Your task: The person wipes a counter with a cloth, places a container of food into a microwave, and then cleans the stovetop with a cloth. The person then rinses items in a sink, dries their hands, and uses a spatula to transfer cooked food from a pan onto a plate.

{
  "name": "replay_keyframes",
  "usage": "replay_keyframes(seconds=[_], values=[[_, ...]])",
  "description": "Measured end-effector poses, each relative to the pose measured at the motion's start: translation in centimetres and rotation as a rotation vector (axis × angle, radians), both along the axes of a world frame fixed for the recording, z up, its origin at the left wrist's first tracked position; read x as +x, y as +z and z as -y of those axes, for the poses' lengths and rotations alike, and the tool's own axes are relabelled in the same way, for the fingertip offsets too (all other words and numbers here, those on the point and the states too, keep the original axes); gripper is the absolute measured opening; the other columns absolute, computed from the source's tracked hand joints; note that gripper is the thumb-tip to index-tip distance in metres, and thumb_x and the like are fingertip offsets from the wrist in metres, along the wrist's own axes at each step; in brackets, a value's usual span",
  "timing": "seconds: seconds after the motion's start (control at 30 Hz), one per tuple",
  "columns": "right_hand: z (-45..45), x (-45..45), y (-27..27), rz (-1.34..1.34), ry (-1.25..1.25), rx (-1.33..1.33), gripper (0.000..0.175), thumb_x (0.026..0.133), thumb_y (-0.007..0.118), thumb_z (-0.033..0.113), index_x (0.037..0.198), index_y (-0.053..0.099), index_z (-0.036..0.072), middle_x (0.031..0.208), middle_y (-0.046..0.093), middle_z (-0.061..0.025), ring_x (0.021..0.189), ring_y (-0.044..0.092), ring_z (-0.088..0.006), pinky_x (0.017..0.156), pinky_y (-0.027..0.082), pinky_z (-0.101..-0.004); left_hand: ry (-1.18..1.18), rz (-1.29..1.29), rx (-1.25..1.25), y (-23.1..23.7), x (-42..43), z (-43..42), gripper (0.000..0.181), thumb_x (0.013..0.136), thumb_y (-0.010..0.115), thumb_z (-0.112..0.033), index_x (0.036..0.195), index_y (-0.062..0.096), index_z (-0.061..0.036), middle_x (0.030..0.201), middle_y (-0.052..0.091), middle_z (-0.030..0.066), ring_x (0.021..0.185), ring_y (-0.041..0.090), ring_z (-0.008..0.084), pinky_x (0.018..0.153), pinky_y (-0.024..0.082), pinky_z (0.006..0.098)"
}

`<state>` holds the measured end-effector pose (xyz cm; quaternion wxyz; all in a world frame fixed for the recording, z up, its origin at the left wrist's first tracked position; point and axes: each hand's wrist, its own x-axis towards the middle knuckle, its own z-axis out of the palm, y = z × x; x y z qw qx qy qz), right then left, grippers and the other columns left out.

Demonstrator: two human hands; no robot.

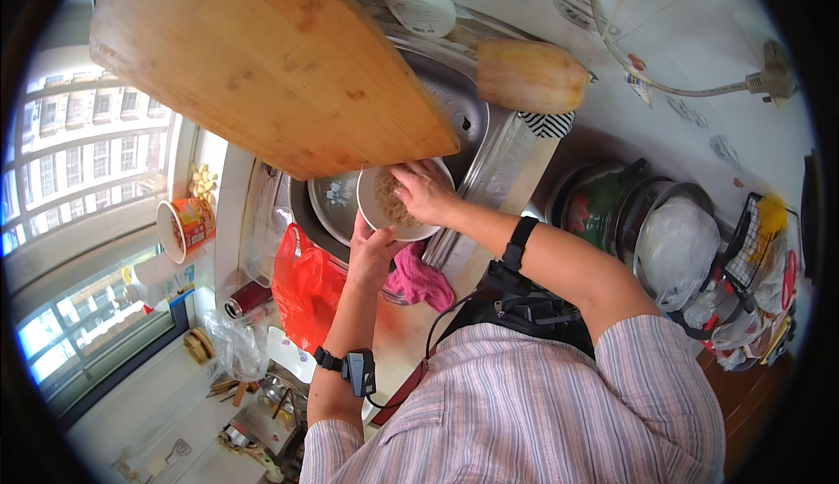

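Observation:
A white bowl is tilted over the sink, with pale, wet food pieces inside; their exact kind is unclear. My left hand grips its near rim, thumb on top and fingers underneath. My right hand reaches over the far right rim into the bowl, fingers spread above and against the food, with nothing seen held. Beneath the bowl, a metal basin sits in the stainless steel sink. A large wooden cutting board spans the sink just beyond my hands and hides part of it.
A red plastic bag hangs by my left forearm. A pink cloth lies at the sink's near edge. A spray bottle and a peeled gourd-like piece are beyond the sink. Pots stand at right, an instant-noodle cup on the windowsill.

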<state>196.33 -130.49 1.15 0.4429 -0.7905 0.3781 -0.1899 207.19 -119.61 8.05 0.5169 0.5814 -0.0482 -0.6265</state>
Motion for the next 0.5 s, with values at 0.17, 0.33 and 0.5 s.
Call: replay_keyframes(seconds=[0.17,0.33,0.5], values=[[0.5,0.0,-1.1,0.035,-0.041,0.071,0.038,0.08,0.059,0.017,0.117,0.055,0.008,0.125,0.049,-0.0146,0.12,0.04,-0.0344,0.102,0.031,-0.043,-0.055,0.029,0.035,-0.4,0.5,1.0,0.055,0.081,0.054,-0.007,0.132,0.035,-0.0124,0.121,0.054,0.0103,0.105,0.06,0.0257,0.085,0.052,0.0393],[1.3,0.0,-1.9,0.117,-0.065,0.315,0.037,0.083,0.058,0.016,0.117,0.054,0.003,0.119,0.053,-0.0205,0.117,0.045,-0.0366,0.099,0.035,-0.0423,-0.109,0.103,0.067,0.5,-0.2,3.0,0.055,0.08,0.051,-0.008,0.133,0.035,-0.0137,0.118,0.056,0.0101,0.102,0.061,0.0249,0.083,0.053,0.0386],[2.0,-0.3,-2.3,0.195,-0.125,0.208,0.035,0.081,0.058,0.016,0.114,0.055,0.004,0.116,0.055,-0.0192,0.111,0.049,-0.037,0.096,0.038,-0.043,-0.148,0.177,0.113,0.3,-0.3,4.0,0.06,0.079,0.052,-0.011,0.136,0.032,-0.0142,0.116,0.056,0.0105,0.098,0.062,0.0254,0.08,0.053,0.0369]])
